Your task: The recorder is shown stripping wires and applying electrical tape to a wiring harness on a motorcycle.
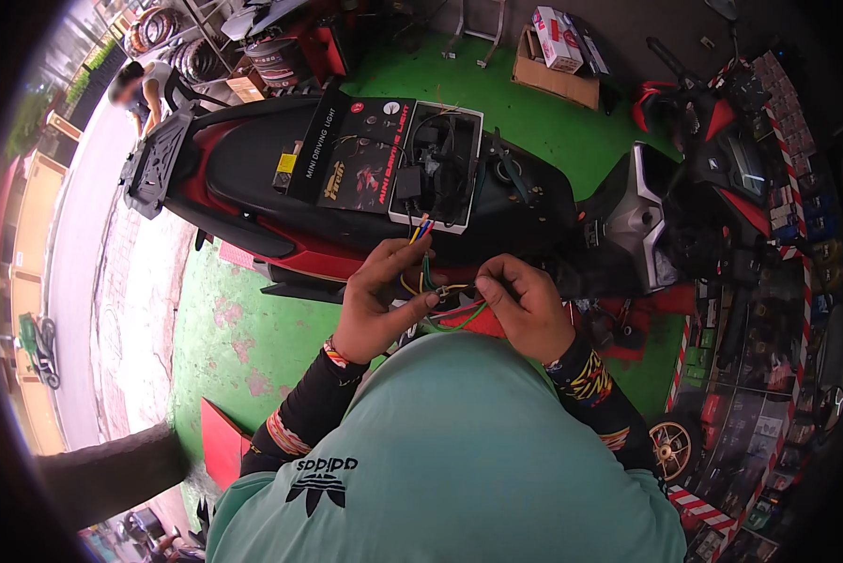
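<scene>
Thin coloured wires (425, 272), yellow, blue, green and red among them, run between my two hands in front of my body. My left hand (382, 296) pinches them between thumb and fingers near a small joint. Opposite it, my right hand (527, 305) has thumb and fingertips closed on a wire end; a green wire (459, 324) loops below. Just beyond my hands, an open box (468, 192) with black cables and a small black module (409, 182) rests on the scooter seat (262, 141). Its dark printed lid (363, 155) lies folded out to the left.
A pair of pliers (511, 169) lies on the seat right of the box. The red and black scooter (290, 258) stands across in front of me. Goods fill a display case (759, 403) at right. A cardboard box (544, 84) sits beyond; another person (149, 94) is at far left.
</scene>
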`<state>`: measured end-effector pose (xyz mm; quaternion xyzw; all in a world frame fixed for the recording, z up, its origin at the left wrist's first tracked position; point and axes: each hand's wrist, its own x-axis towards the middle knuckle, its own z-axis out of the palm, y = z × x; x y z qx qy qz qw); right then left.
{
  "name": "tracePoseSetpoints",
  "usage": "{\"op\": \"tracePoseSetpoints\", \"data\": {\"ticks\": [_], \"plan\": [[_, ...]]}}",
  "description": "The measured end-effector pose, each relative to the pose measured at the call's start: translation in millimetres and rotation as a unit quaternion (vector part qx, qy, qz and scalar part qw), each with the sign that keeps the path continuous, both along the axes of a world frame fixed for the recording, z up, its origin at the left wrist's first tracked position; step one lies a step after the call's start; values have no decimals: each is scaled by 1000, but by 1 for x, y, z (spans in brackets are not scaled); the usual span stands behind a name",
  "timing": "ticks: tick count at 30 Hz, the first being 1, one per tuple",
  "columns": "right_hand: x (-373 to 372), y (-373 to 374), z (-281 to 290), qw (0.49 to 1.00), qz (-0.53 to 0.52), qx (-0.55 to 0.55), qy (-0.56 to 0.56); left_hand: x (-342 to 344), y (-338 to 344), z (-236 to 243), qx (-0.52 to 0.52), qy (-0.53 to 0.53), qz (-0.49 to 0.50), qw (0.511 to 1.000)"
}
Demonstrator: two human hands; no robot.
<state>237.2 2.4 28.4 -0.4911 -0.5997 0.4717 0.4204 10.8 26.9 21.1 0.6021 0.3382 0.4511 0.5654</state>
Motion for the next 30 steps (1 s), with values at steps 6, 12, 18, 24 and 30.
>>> {"op": "tracePoseSetpoints", "data": {"ticks": [6, 12, 18, 24, 30], "plan": [[7, 1, -2, 1000, 7, -17, 15, 0, -1, -9, -13, 9, -7, 1000], [10, 1, 11, 996, 10, -73, 42, 4, 0, -10, -8, 10, -4, 1000], [11, 0, 8, 998, -7, -30, 46, 3, 4, -16, -42, -34, -35, 998], [9, -2, 20, 1000, -3, -7, -3, 8, 9, -21, -29, -25, -76, 996], [6, -10, 25, 1000, 8, 18, -11, 11, 12, -24, -110, -48, -121, 985]]}}
